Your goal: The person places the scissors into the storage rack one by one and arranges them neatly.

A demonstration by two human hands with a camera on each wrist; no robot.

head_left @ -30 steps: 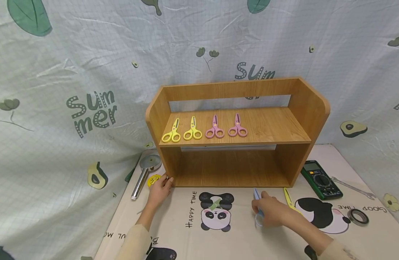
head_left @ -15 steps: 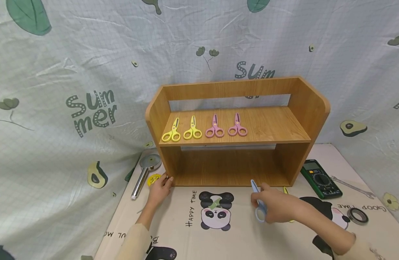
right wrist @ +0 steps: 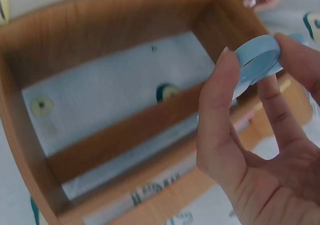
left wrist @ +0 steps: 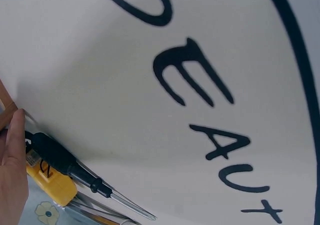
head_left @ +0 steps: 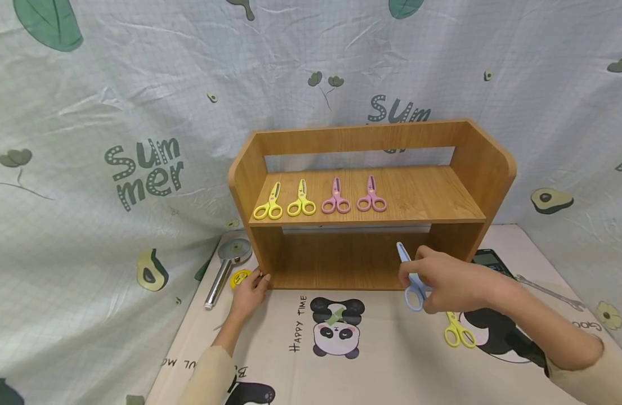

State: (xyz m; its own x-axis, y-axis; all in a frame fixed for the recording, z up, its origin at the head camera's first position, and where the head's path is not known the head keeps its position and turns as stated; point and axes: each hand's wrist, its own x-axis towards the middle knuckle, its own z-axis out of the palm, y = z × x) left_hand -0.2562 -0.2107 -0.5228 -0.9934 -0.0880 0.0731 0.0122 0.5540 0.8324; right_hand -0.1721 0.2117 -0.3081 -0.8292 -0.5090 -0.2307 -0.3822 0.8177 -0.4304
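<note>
My right hand (head_left: 450,281) pinches light-blue scissors (head_left: 416,293) by the handle, raised in front of the shelf's lower compartment with the blades pointing up and away. In the right wrist view, thumb and finger grip the blue handle loop (right wrist: 270,45). My left hand (head_left: 249,295) touches the lower left front corner of the wooden shelf (head_left: 366,222); one finger looks straight in the left wrist view. On the upper board lie two yellow scissors (head_left: 301,205) and two pink scissors (head_left: 336,202) in a row. Another yellow pair of scissors (head_left: 459,332) lies on the table below my right hand.
Left of the shelf are a magnifying-glass-shaped metal item (head_left: 228,264), a yellow round case (head_left: 240,278) and a black-handled tool (left wrist: 60,157) with a thin metal end. To the right lie a partly hidden multimeter (head_left: 490,260) and a wrench (head_left: 551,292).
My right hand has lifted the blue scissors from near the table up toward the lower compartment. The yellow scissors on the table are now more exposed. My left hand stays at the shelf corner.
</note>
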